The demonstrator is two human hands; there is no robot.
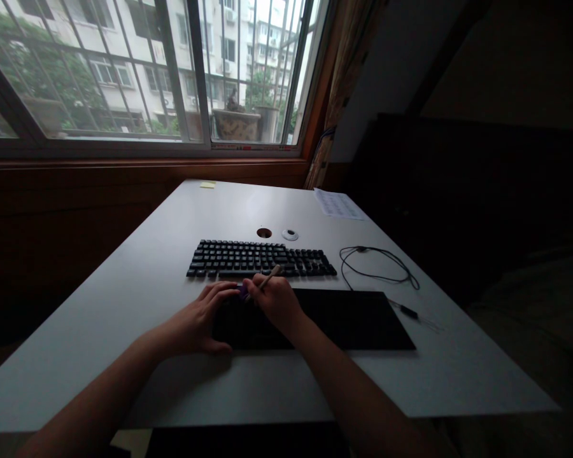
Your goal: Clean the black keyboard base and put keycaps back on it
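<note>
A flat black panel [353, 321] lies on the white table in front of me, its surface too dark to make out detail. My left hand [203, 318] spans the panel's left end, thumb at the near edge and fingers stretched to the far edge. My right hand [274, 302] is closed around a slim tan-handled tool [270, 276], which slants down to the left; its working tip is hidden. A small purple piece [243, 291] shows between the two hands, at the left fingertips. Just beyond stand black keyboard keys [248, 256] in rows.
A looped black cable [382, 249] runs to the panel's far edge. Right of the panel lies a black-handled wire tool [408, 312]. Farther back are a round table hole [264, 233], a ring-shaped cover [290, 235], a printed sheet [339, 203] and a yellow note [207, 184].
</note>
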